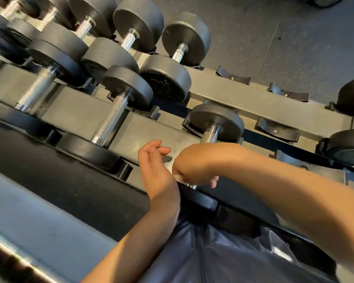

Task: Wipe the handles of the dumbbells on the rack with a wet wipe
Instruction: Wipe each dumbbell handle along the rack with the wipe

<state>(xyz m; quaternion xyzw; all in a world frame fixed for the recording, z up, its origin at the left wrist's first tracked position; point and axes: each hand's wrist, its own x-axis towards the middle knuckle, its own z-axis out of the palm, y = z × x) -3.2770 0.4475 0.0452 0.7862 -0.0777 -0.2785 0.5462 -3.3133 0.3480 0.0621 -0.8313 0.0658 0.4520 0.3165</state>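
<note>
Black dumbbells with knurled chrome handles lie in rows on a grey metal rack (143,129). My right hand (194,164) is wrapped around the lower part of one dumbbell's handle (209,134), with a sliver of white wet wipe (179,177) showing under the palm. My left hand (153,164) hovers just to the left of it, fingers loosely curled and apart, holding nothing. Another dumbbell handle (110,119) lies bare to the left. The near end of the gripped dumbbell is hidden by my right hand and arm.
Several empty black saddles (278,127) sit on the rack to the right. More dumbbells (352,146) rest at the far right edge. Dark rubber floor (274,37) lies beyond the rack. My grey trousers (213,252) fill the bottom.
</note>
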